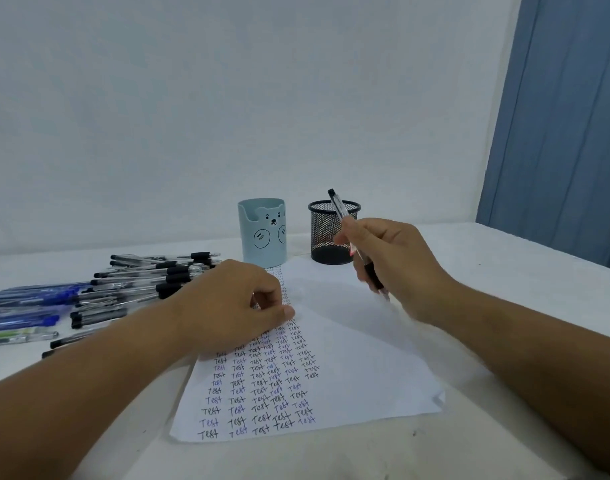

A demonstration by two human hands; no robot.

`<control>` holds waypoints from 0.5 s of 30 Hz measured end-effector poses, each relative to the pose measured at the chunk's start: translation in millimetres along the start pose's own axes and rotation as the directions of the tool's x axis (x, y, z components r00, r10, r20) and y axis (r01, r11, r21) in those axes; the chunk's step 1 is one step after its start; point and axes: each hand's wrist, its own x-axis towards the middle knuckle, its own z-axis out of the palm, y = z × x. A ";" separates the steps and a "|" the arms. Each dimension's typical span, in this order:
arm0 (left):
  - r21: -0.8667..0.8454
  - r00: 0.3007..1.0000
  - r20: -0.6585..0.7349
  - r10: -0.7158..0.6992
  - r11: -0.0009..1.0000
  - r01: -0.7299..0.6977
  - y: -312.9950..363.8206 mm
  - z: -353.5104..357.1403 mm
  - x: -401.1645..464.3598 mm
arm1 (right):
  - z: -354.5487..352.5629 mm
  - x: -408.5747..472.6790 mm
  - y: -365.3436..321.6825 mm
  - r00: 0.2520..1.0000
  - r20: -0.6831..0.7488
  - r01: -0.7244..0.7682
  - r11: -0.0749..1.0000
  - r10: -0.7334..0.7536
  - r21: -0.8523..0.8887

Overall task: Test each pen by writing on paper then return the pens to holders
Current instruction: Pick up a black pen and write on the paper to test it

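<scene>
A white sheet of paper (359,368) lies on the table, its left part filled with several columns of the word "Test" in black and blue ink. My right hand (393,265) grips a clear pen with a black grip (338,206), tip down just above the paper's upper right part. My left hand (234,303) rests on the paper's upper left with fingers curled, holding nothing. Behind the paper stand a light blue bear holder (262,233) and a black mesh holder (331,233). I see no pens sticking out of either holder.
A big pile of black pens (147,282) and blue pens (30,299) lies on the table's left side, with a green pen (16,336) at its near edge. A white wall stands behind the table and a blue curtain (566,116) hangs at the right.
</scene>
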 end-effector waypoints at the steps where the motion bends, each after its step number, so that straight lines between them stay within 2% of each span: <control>1: 0.000 1.000 -0.004 -0.002 1.000 0.002 0.2 0.3 -0.2 | -7.8 6.5 0.8 0.999 0.016 0.044 0.994 -0.043 -0.105; 2: 0.000 1.000 -0.007 -0.003 1.000 0.003 0.6 0.4 -0.5 | -17.9 13.9 2.4 0.996 0.041 0.089 0.963 -0.082 -0.256; 4: 0.005 1.000 -0.014 -0.008 1.000 0.008 1.8 0.8 -0.6 | -40.1 30.1 11.0 0.988 0.091 0.155 0.792 -0.126 -0.590; 5: 0.012 1.000 -0.017 -0.010 1.000 0.010 2.1 0.9 -0.7 | -50.9 36.7 17.4 0.988 0.095 0.152 0.709 -0.119 -0.689; 12: -0.003 0.999 0.007 -0.037 0.999 0.037 1.3 -1.9 0.0 | -85.8 56.9 58.9 0.999 0.018 -0.001 0.531 0.031 -0.847; 15: -0.023 0.999 0.020 -0.049 0.999 0.049 3.4 -2.7 0.4 | -86.5 54.0 66.4 0.965 0.058 -0.053 0.405 0.257 -0.913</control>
